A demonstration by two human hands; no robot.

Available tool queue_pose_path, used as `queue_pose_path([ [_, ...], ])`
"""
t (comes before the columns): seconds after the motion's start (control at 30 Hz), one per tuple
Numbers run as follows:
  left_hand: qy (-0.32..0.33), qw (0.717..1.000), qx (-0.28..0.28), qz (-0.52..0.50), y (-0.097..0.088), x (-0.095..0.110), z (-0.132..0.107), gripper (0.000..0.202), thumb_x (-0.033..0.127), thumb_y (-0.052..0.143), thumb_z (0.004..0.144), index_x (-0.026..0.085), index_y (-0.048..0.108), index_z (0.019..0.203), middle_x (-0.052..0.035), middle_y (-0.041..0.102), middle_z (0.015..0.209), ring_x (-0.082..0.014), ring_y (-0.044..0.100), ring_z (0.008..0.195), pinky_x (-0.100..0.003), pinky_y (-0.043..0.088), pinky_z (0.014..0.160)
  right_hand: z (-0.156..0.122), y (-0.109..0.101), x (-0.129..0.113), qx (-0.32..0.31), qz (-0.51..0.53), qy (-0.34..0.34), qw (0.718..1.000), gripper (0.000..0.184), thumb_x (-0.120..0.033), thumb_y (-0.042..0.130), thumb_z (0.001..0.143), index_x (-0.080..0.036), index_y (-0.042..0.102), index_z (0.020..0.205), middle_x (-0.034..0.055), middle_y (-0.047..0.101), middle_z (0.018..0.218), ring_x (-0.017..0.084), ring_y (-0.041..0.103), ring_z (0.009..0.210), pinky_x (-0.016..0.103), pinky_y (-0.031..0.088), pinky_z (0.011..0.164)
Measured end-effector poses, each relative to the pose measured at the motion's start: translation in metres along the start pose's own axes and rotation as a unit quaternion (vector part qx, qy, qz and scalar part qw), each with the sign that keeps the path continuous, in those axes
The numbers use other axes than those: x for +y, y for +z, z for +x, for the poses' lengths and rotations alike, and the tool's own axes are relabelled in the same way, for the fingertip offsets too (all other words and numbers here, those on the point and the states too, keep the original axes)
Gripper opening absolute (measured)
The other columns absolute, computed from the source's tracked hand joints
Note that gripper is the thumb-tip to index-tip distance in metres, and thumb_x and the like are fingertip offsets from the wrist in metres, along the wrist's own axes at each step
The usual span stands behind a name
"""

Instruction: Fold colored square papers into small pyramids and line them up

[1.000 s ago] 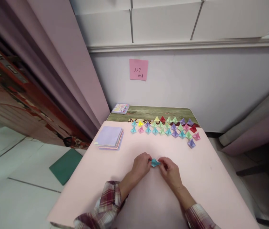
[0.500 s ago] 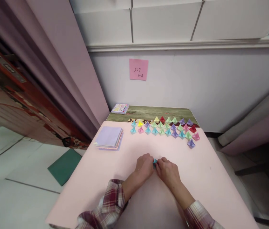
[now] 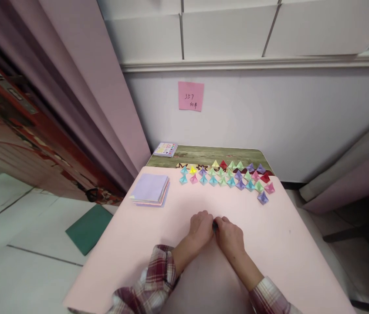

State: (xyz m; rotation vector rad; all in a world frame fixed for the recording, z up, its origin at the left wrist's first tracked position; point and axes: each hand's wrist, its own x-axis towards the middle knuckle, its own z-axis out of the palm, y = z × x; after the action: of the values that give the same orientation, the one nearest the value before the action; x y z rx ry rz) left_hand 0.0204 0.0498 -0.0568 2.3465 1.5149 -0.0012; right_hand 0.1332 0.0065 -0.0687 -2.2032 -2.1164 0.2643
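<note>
Over the middle of the table, my left hand (image 3: 200,229) and my right hand (image 3: 230,236) nearly meet, with the fingers of both closed in a pinch. Between the fingertips only a small dark bluish bit of folded paper (image 3: 215,226) shows; the hands cover the remainder. Beyond them, several small folded paper pieces stand in rows, among them a blue one (image 3: 213,180), a pink one (image 3: 269,187) and a purple one (image 3: 262,197). To the left of my hands lies a stack of square coloured paper (image 3: 149,189), lilac on top.
A pink cover (image 3: 289,257) lies over the table, leaving a green wood-patterned strip (image 3: 210,153) at the back. A packet (image 3: 166,149) rests in the far left corner. The wall bears a pink note (image 3: 191,96). A green board (image 3: 89,229) lies on the floor at left.
My hands have drawn closer together and turned slightly, so the bright blue paper between them is now mostly covered. The left hand has shifted a little to the right.
</note>
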Motion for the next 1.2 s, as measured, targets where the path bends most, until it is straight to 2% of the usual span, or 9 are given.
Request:
queue_pose_path([
  [0.27,0.0,1.0,0.005,-0.004,0.004,-0.002,0.002,0.025,0.018,0.044,0.082,0.016,0.068,0.083,-0.0127,0.067,0.084,-0.0269,0.063,0.08,-0.035,0.044,0.066,0.001,-0.001,-0.003,0.005,0.002,0.024,1.0,0.016,-0.018,0.048,0.089,-0.022,0.064,0.087,0.005,0.068,0.083,0.019,0.067,0.063,0.024,0.027,0.047],
  [0.5,-0.009,0.999,0.016,-0.026,0.006,-0.007,0.001,0.02,0.02,0.048,0.081,0.018,0.067,0.082,-0.0098,0.067,0.086,-0.0254,0.063,0.082,-0.033,0.043,0.067,-0.001,0.007,0.006,0.023,0.043,0.031,0.998,0.012,-0.023,0.053,0.089,-0.023,0.064,0.088,0.0033,0.069,0.082,0.019,0.067,0.068,0.025,0.031,0.051],
  [0.8,-0.025,1.0,-0.007,-0.014,0.007,-0.003,0.003,0.023,0.025,0.044,0.085,0.02,0.066,0.089,-0.0077,0.066,0.092,-0.0234,0.061,0.087,-0.032,0.042,0.07,-0.002,0.007,0.006,0.007,0.059,0.033,0.998,0.011,-0.021,0.052,0.09,-0.022,0.063,0.092,0.0014,0.069,0.086,0.016,0.066,0.073,0.023,0.034,0.054],
  [1.0,-0.018,0.999,0.01,-0.044,0.005,-0.003,0.003,0.024,0.026,0.046,0.084,0.023,0.068,0.091,-0.0058,0.066,0.093,-0.0221,0.061,0.088,-0.03,0.041,0.07,-0.004,0.007,0.008,0.0,0.073,0.03,0.997,0.012,-0.02,0.05,0.091,-0.021,0.062,0.092,0.0022,0.068,0.089,0.015,0.065,0.073,0.023,0.035,0.057],
  [1.2,-0.01,0.999,-0.006,-0.048,0.002,-0.001,0.003,0.025,0.027,0.047,0.084,0.023,0.071,0.088,-0.0068,0.066,0.092,-0.0234,0.061,0.086,-0.031,0.041,0.068,-0.005,0.007,0.007,0.008,0.095,0.026,0.995,0.013,-0.017,0.051,0.09,-0.02,0.063,0.095,0.0027,0.068,0.09,0.015,0.066,0.076,0.023,0.038,0.061],
])
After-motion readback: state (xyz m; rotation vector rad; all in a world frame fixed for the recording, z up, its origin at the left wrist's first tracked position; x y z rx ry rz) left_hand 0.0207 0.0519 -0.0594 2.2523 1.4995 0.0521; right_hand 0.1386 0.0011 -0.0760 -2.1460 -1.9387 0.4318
